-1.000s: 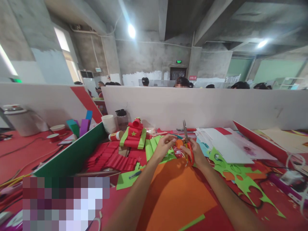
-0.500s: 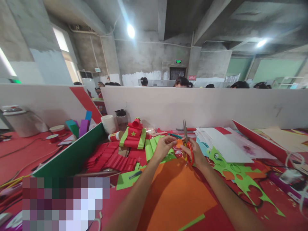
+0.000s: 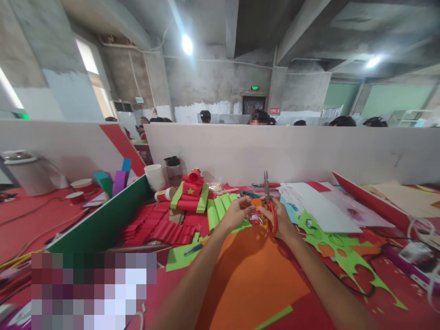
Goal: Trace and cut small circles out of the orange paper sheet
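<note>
My left hand [image 3: 239, 211] pinches a small orange paper piece [image 3: 256, 204] between thumb and fingers. Close on its right, my right hand [image 3: 279, 214] is wrapped around the red-orange handles of the scissors [image 3: 266, 183], whose blades point up and away from me. The thumb of my right hand is near the orange piece. Below both hands lies a large orange sheet [image 3: 254, 275]. Rolled green paper [image 3: 218, 213] sits just left of my left hand, and cut green scraps [image 3: 343, 252] lie to the right of my right forearm.
Folded red paper strips [image 3: 160, 227] and a red-and-green paper model with a star [image 3: 190, 191] are at left. Behind them stand white cups [image 3: 155, 177] and a dark-lidded bottle [image 3: 173, 169]. White sheets [image 3: 323, 208] lie at right. A white partition [image 3: 292, 153] crosses behind; people's heads show beyond.
My left hand has shifted slightly with the orange piece, its fingers a little lower and differently bent. The scissors have turned a little, and their tips now lie slightly further right.
</note>
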### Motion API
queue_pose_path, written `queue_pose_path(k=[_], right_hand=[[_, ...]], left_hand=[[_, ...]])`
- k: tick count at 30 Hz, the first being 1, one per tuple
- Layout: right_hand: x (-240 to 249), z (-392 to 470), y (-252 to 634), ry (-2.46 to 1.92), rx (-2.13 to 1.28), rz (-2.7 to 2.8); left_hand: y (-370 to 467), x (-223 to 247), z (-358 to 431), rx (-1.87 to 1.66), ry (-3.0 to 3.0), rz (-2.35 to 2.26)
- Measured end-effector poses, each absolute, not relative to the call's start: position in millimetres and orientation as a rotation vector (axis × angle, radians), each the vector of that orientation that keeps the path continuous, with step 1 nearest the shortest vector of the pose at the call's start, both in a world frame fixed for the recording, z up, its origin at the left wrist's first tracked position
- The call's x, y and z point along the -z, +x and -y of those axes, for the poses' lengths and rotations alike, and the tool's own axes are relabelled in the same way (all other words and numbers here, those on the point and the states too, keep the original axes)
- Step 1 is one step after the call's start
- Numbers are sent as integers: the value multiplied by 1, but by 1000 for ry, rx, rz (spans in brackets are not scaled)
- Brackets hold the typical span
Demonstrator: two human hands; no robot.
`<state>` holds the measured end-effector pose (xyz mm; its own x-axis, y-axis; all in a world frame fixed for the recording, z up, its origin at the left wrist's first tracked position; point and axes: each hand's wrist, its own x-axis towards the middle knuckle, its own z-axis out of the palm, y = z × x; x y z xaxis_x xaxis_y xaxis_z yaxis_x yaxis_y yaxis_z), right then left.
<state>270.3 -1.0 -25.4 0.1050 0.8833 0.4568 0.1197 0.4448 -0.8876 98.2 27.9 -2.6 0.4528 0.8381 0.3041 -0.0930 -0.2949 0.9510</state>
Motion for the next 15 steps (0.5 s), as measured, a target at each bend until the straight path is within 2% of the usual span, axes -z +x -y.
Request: queue_pose_path(k=[9, 15], right_hand=[[9, 14, 266, -1036, -913, 1350], [20, 12, 274, -1020, -994, 1523]], left_hand=[[98, 8, -37, -1197, 1439, -777], [98, 3, -32, -1216, 1372, -751]])
